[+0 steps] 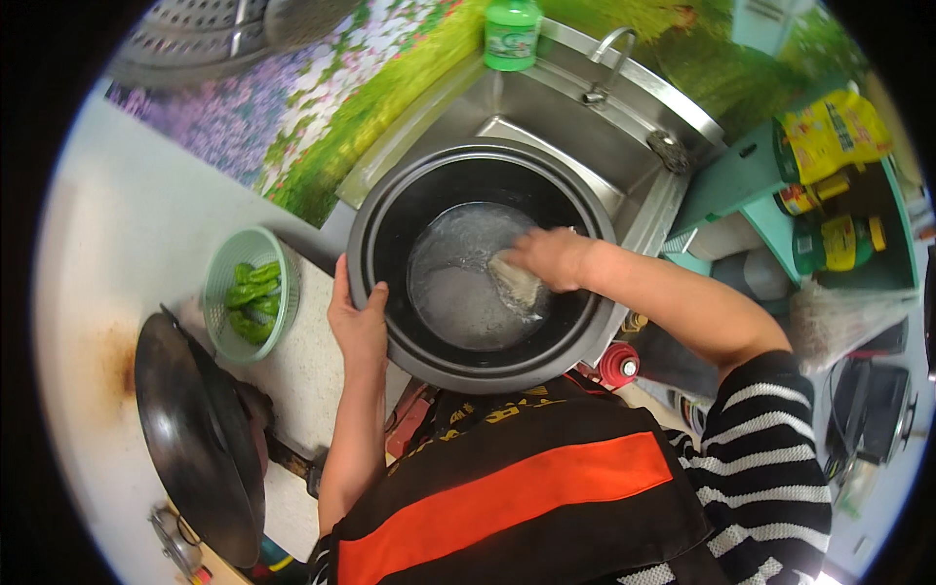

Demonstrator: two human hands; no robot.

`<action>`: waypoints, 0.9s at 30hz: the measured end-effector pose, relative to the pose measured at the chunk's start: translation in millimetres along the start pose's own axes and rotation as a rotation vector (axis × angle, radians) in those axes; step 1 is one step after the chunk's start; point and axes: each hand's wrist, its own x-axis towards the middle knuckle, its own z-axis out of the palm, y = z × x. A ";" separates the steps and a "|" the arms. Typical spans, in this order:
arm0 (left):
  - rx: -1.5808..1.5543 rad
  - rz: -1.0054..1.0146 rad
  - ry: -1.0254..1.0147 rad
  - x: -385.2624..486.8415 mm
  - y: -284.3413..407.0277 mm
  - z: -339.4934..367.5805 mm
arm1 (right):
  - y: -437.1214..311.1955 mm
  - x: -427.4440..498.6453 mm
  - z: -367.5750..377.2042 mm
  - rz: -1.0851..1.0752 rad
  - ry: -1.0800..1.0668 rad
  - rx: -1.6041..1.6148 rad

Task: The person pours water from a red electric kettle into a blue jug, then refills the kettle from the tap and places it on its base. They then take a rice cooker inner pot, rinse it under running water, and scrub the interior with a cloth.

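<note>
A big dark round pot (380, 219) with a wide grey rim sits in front of me, over the near edge of the steel sink (541, 110). Cloudy water (461, 292) covers its bottom. My left hand (358, 314) grips the rim at the left, thumb inside and fingers outside. Inside the pot, my right hand (552, 256) is blurred and holds a pale scrubber (515, 281), a cloth or loofah, against the right side of the bottom. Part of the scrubber is hidden beneath the fingers.
A green plastic basket (284, 322) of green peppers (254, 292) stands on the left counter, near a black wok (190, 439). Behind the pot are a faucet (599, 80) and a green bottle (512, 36). A teal shelf (731, 183) with bottles rises at the right.
</note>
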 end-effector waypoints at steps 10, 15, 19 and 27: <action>0.039 -0.027 0.011 -7.2 6.3 5.7 | -64.1 101.0 39.7 -0.572 0.006 0.001; 0.093 0.010 -0.022 -7.9 8.5 -0.4 | -5.5 131.9 1.5 -0.411 0.375 -0.425; 0.048 0.024 0.035 -15.3 8.5 9.0 | 36.5 99.8 17.0 0.002 0.114 -0.557; 0.067 0.022 0.113 -20.7 11.2 13.9 | -18.0 47.2 56.8 -0.445 -0.469 0.105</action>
